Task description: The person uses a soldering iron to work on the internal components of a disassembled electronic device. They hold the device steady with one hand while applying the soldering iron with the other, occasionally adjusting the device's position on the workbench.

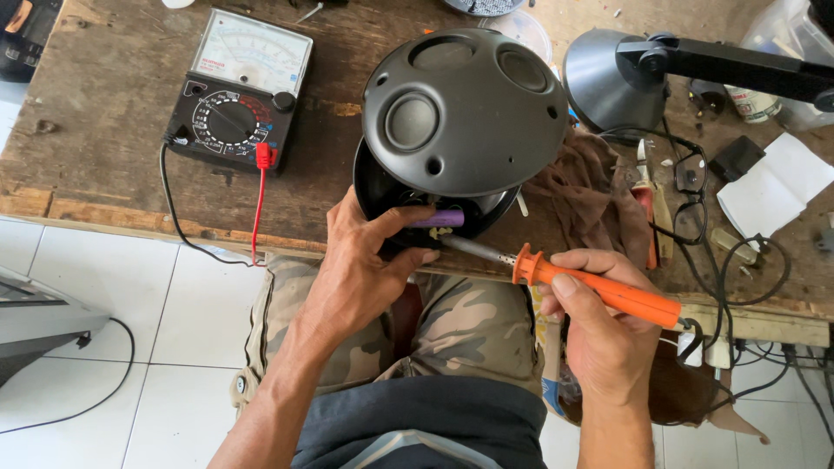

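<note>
My left hand (365, 265) pinches the purple cylindrical battery cell (437, 219) steady inside the black domed plastic speaker shell (460, 113). My right hand (599, 326) grips the orange-handled soldering iron (599, 291), tip angled at the cell's end.

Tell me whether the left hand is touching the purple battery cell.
Touching. The head view shows the left hand with its fingers wrapped over the purple cell, pinning it inside the black housing.

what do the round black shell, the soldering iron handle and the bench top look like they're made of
Round black shell: looks like moulded plastic, matte finish, with a soft even sheen and smooth round recesses.
Soldering iron handle: probably plastic, bright orange, smooth, with a flared guard near the metal shaft; held in the right hand.
Bench top: wood, bare and worn, with visible grain, stains and chipped edges.
</note>
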